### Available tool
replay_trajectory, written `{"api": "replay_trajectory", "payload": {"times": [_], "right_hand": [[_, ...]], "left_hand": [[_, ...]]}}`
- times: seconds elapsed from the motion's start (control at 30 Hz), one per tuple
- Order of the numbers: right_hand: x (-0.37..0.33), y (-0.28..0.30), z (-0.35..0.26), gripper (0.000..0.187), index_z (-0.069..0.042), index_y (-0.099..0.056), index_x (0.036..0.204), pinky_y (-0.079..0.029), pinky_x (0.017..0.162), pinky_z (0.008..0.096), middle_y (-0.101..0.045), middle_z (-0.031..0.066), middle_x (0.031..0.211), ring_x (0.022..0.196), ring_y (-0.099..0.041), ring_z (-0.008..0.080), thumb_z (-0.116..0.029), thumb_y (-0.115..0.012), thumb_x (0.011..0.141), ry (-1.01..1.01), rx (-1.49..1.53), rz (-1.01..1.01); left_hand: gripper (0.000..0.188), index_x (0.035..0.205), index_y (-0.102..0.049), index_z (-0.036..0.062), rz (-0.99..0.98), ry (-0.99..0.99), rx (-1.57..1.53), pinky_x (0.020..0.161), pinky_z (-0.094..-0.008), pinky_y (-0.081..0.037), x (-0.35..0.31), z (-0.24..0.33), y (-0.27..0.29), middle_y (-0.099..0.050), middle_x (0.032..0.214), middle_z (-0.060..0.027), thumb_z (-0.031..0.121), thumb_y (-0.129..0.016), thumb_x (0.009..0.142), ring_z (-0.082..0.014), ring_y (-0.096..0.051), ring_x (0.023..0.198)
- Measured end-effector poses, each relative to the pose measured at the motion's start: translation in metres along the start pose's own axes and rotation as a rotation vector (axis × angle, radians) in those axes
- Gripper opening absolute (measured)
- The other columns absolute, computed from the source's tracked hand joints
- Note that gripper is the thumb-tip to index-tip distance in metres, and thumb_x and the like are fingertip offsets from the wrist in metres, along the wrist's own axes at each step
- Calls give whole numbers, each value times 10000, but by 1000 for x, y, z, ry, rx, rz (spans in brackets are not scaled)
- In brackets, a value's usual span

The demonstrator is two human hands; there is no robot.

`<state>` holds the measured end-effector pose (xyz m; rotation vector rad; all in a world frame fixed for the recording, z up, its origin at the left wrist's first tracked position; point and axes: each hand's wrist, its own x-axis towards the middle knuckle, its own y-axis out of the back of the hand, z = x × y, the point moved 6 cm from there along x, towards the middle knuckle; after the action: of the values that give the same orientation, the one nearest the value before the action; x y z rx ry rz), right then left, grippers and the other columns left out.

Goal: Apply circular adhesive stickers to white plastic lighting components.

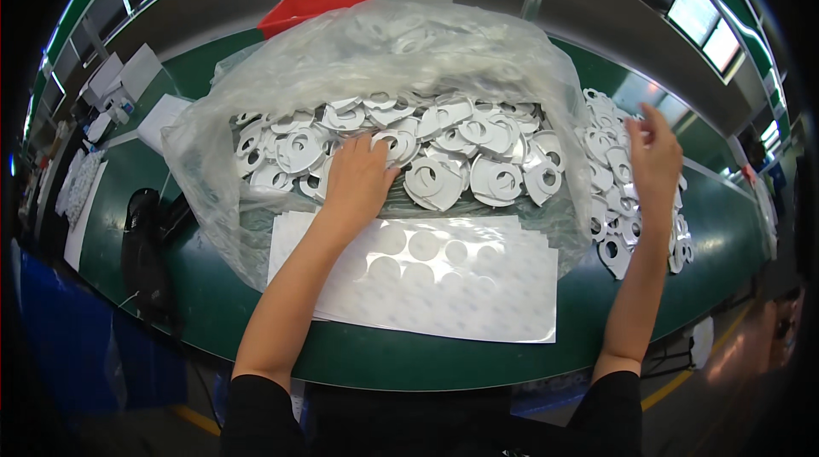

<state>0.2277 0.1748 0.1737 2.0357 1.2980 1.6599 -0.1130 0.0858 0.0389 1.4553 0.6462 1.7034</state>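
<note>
My left hand (pixel 358 174) reaches into the front of a heap of white plastic parts (pixel 435 180). They are flat and rounded, with ring-like holes. Its fingers lie over the parts, with the thumb apart, and I make out no part lifted in it. The heap lies inside a large clear plastic bag (pixel 358 48) with its mouth toward me. At the right, my right hand (pixel 655 154) is raised above a second pile of the same parts (pixel 614 176), its fingers loosely bent and apart with nothing visible between them. A stack of white sheets with round stickers (pixel 461 299) lies before the bag.
A red bin (pixel 316 7) stands behind the bag. On the left of the green table (pixel 409 363) rest a black handheld tool (pixel 147 244) with a cord, and white boxes (pixel 141 73). A screen (pixel 704 22) hangs at the upper right.
</note>
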Motion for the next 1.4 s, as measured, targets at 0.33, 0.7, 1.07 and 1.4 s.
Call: {"api": "replay_trajectory", "payload": {"times": [0.33,0.7,1.07,1.4], "right_hand": [[-174,-71,-149,335,-54,-583,1023,-493,739,388,-568,88,965,936,-560,278,-222,-698,757,688,486,-1053],[-170,-92,-132,455,-43,-537,1035,-465,787,374,-543,120,976,922,-552,311,-165,-770,664,608,455,-1191],[-184,-67,-143,232,1,-516,836,-476,708,368,-526,128,902,866,-548,301,-64,-673,678,750,364,-1024],[-161,-22,-169,102,-77,-524,826,-483,641,319,-554,56,792,783,-574,224,-48,-589,753,837,608,-1009]], "left_hand": [[357,1005,-553,14,-48,121,-109,820,-384,-441,11,0,17,-585,991,-158,165,-722,729,-317,-543,971],[472,1297,-349,54,-430,823,-2046,822,-380,-483,-19,78,-31,-543,1140,-210,198,-510,877,-283,-562,1005],[559,1165,-462,80,-446,878,-2265,770,-354,-467,-36,84,-60,-582,1034,-166,538,-210,969,-273,-562,942],[572,1186,-461,73,-508,851,-2202,763,-339,-449,-35,86,-60,-584,1075,-166,529,-190,974,-267,-563,1004]]}}
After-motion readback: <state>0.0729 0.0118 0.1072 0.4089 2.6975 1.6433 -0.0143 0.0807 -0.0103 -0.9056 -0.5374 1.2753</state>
